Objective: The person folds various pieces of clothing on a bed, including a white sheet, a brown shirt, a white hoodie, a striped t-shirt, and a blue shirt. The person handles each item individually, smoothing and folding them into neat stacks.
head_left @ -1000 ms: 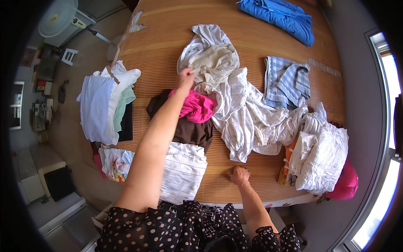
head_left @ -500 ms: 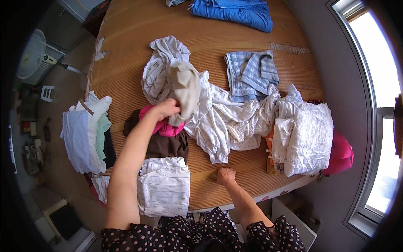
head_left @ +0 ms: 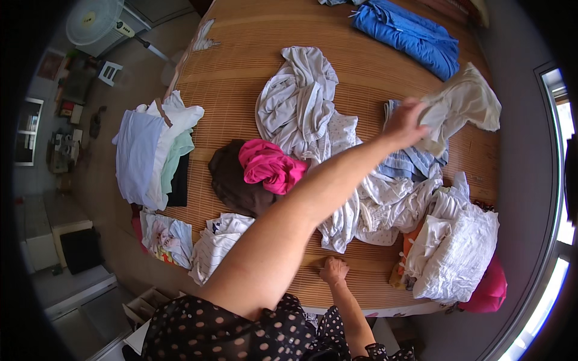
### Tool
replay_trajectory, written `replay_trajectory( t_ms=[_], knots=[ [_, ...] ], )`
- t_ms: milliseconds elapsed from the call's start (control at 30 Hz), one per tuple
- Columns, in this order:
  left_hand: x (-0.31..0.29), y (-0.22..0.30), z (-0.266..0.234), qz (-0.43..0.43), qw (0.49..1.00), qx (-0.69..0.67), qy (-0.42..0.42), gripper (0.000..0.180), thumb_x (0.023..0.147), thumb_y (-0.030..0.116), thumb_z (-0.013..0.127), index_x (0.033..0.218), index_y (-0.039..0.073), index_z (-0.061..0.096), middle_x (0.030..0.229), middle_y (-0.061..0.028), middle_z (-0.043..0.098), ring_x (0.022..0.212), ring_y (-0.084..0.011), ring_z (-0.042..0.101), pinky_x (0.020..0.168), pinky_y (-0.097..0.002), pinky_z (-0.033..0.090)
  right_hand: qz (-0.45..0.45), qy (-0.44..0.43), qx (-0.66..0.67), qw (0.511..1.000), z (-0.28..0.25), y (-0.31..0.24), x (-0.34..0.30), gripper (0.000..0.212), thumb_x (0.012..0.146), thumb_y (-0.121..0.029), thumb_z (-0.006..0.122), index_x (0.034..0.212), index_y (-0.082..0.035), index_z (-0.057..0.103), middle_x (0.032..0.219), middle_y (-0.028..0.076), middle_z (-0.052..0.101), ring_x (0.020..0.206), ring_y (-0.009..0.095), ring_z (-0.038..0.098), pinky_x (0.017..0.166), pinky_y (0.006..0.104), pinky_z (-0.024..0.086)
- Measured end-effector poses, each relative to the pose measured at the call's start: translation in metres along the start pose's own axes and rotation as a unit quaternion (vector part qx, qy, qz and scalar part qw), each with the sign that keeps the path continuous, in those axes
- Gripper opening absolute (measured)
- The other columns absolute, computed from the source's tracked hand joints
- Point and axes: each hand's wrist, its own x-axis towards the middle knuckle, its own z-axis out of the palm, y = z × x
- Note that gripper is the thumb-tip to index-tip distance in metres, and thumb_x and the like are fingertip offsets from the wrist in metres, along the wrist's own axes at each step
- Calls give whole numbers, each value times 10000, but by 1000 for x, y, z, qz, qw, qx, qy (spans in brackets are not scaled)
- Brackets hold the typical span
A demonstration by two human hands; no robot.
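Note:
My left hand (head_left: 404, 127) reaches across to the far right, closed on a beige cloth garment (head_left: 462, 103) lifted over a blue checked cloth (head_left: 404, 165). At the front edge, my right hand (head_left: 334, 271) rests with curled fingers on the bamboo mat (head_left: 289, 239), with nothing seen in it. A white garment with small dots (head_left: 394, 201) lies crumpled beyond that hand. Left of it, a bright pink cloth (head_left: 272, 167) sits on a dark brown one (head_left: 232, 180). Farther back lies a rumpled pale grey garment (head_left: 298, 99). My left forearm covers part of these.
Folded clothes (head_left: 144, 156) are stacked at the left edge, with a striped white cloth (head_left: 223, 240) nearer me. A white folded pile (head_left: 454, 249) stands at the right beside a pink item (head_left: 486, 286). Blue folded fabric (head_left: 409, 39) lies far back. A fan (head_left: 93, 21) stands off the left side.
My left hand has picked up the beige garment from the pale grey one and carried it far right. The pink cloth is now uncovered. My right hand stays at the front edge; the view has shifted.

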Motion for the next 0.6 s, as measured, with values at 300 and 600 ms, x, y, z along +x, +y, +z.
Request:
replay_trajectory(
  t_ms=[300, 600],
  knots=[
    [-143, -186, -214, -103, 880, 443, 140, 172, 671, 143, 595, 814, 47, 582, 961, -124, 547, 916, -333, 502, 760, -396, 425, -28, 41, -5, 999, 7, 4, 5, 225, 634, -196, 603, 823, -75, 627, 878, 151, 617, 878, 302, 580, 732, 410, 446],
    [-129, -66, -368, -294, 831, -337, 331, 189, 895, 111, 352, 1063, 95, 436, 1090, -94, 506, 990, -223, 519, 835, -372, 446, -6, 5, -10, 1000, 4, 8, 1, 260, 650, -211, 584, 869, -79, 628, 925, 143, 615, 918, 298, 576, 752, 395, 459]
  ],
)
